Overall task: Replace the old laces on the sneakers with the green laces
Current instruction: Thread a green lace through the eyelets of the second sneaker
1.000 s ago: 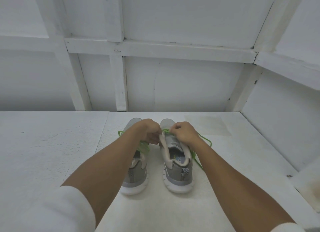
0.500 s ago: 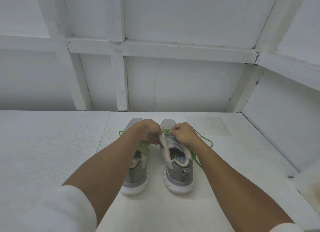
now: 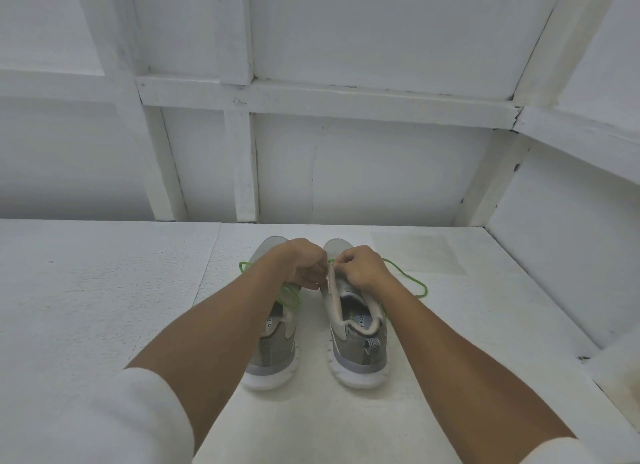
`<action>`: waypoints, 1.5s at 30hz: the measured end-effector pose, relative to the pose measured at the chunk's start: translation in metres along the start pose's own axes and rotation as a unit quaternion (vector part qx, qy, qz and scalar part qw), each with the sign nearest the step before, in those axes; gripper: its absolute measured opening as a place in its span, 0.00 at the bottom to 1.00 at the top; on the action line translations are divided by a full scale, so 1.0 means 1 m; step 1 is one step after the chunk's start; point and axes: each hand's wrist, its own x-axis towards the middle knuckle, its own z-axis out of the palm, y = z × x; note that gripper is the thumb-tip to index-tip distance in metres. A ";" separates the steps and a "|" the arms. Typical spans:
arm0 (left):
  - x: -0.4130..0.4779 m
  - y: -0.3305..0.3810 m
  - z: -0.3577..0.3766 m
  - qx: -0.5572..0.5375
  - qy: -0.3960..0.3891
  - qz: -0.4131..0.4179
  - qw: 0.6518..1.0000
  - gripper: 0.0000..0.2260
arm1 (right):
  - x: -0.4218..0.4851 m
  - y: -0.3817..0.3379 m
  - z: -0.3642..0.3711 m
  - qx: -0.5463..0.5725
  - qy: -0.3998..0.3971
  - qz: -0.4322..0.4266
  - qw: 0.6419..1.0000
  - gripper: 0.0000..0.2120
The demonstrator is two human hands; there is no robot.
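Two grey sneakers with white soles stand side by side on the white table, heels toward me: the left sneaker (image 3: 277,352) and the right sneaker (image 3: 360,346). Both hands work over the front of the right sneaker. My left hand (image 3: 303,266) and my right hand (image 3: 360,266) have curled fingers that pinch the green lace (image 3: 412,280) near the eyelets; the pinch itself is hidden by the knuckles. A loop of that lace trails to the right on the table. The left sneaker carries another green lace (image 3: 289,297), bunched by my left wrist.
The white table (image 3: 104,307) ends at a white panelled wall (image 3: 346,169) behind the sneakers and a white side wall (image 3: 554,255) on the right. A faint stained patch (image 3: 415,252) lies behind my right hand.
Both hands stay at the right sneaker's eyelets with only slight finger shifts. The sneakers have not moved.
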 end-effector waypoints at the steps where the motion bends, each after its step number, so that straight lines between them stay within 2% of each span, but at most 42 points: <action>1: 0.002 -0.001 0.000 0.013 0.002 0.005 1.000 0.07 | 0.001 0.000 0.000 -0.008 0.004 0.001 1.000 0.06; 5: 0.009 -0.005 -0.001 0.083 0.020 0.023 0.996 0.10 | -0.001 -0.002 -0.005 -0.075 0.030 0.011 0.997 0.05; 7: -0.004 0.005 -0.009 0.112 0.072 0.066 0.989 0.04 | -0.010 -0.001 -0.012 -0.130 0.054 0.016 0.990 0.12; 8: -0.010 0.013 -0.020 0.092 0.103 0.095 0.986 0.02 | -0.016 0.000 -0.016 -0.143 0.068 0.016 0.987 0.16; 9: -0.013 0.022 -0.037 0.014 0.124 0.131 0.983 0.03 | -0.023 0.004 -0.019 -0.138 0.081 0.016 0.987 0.18; 10: -0.019 0.033 -0.058 -0.139 0.128 0.170 0.967 0.04 | -0.033 0.008 -0.024 -0.119 0.092 0.019 0.988 0.19; 11: -0.029 0.043 -0.083 -0.343 0.118 0.206 0.909 0.06 | -0.042 0.013 -0.027 -0.094 0.098 0.024 0.990 0.21; 12: -0.041 0.053 -0.109 -0.524 0.102 0.242 0.810 0.08 | -0.051 0.016 -0.030 -0.067 0.099 0.036 0.992 0.22; 13: -0.052 0.060 -0.133 -0.628 0.101 0.270 0.723 0.09 | -0.060 0.018 -0.031 -0.045 0.095 0.049 0.993 0.22; 14: -0.063 0.065 -0.147 -0.652 0.120 0.290 0.690 0.10 | -0.068 0.021 -0.031 -0.030 0.089 0.059 0.994 0.21; 15: -0.071 0.069 -0.152 -0.616 0.150 0.305 0.711 0.10 | -0.074 0.022 -0.029 -0.016 0.085 0.063 0.994 0.20; 17: -0.075 0.066 -0.135 -0.436 0.212 0.315 0.816 0.06 | -0.082 0.022 -0.024 0.016 0.092 0.062 0.994 0.16; 18: -0.070 0.060 -0.113 -0.301 0.220 0.309 0.875 0.05 | -0.085 0.021 -0.021 0.030 0.099 0.061 0.993 0.15; 19: -0.059 0.050 -0.087 -0.140 0.203 0.292 0.924 0.08 | -0.086 0.021 -0.019 0.042 0.106 0.062 0.992 0.13; 20: -0.046 0.037 -0.061 0.031 0.166 0.259 0.951 0.11 | -0.087 0.021 -0.017 0.052 0.111 0.064 0.990 0.12; 21: -0.032 0.024 -0.037 0.187 0.123 0.216 0.950 0.13 | -0.087 0.020 -0.016 0.060 0.116 0.066 0.989 0.12; 23: -0.016 0.005 -0.006 0.417 0.073 0.181 0.888 0.10 | -0.087 0.022 -0.014 0.074 0.126 0.067 0.987 0.12; 25: -0.013 0.002 0.004 0.502 0.064 0.162 0.847 0.09 | -0.087 0.025 -0.013 0.090 0.131 0.070 0.985 0.11; 27: -0.017 0.012 -0.010 0.530 0.098 0.169 0.825 0.09 | -0.087 0.027 -0.011 0.105 0.135 0.071 0.983 0.11; 28: -0.019 0.021 -0.024 0.521 0.140 0.175 0.824 0.10 | -0.088 0.028 -0.010 0.110 0.138 0.072 0.982 0.11; 32: -0.036 0.065 -0.106 0.386 0.367 0.196 0.823 0.12 | -0.088 0.031 -0.007 0.126 0.148 0.073 0.978 0.10; 34: -0.038 0.075 -0.123 0.330 0.405 0.219 0.824 0.13 | -0.088 0.032 -0.007 0.133 0.150 0.074 0.977 0.10; 36: -0.036 0.072 -0.105 0.311 0.364 0.246 0.843 0.13 | -0.088 0.032 -0.006 0.137 0.151 0.074 0.976 0.10; 38: -0.029 0.056 -0.068 0.340 0.270 0.257 0.864 0.21 | -0.087 0.032 -0.006 0.141 0.152 0.075 0.975 0.10; 41: -0.026 0.022 -0.010 0.447 0.127 0.227 0.856 0.33 | -0.087 0.031 -0.006 0.140 0.151 0.078 0.976 0.10; 43: -0.023 0.006 0.010 0.528 0.093 0.193 0.822 0.28 | -0.087 0.032 -0.005 0.142 0.151 0.079 0.975 0.10; 45: -0.019 0.002 0.013 0.580 0.109 0.186 0.786 0.15 | -0.087 0.033 -0.004 0.141 0.157 0.079 0.974 0.10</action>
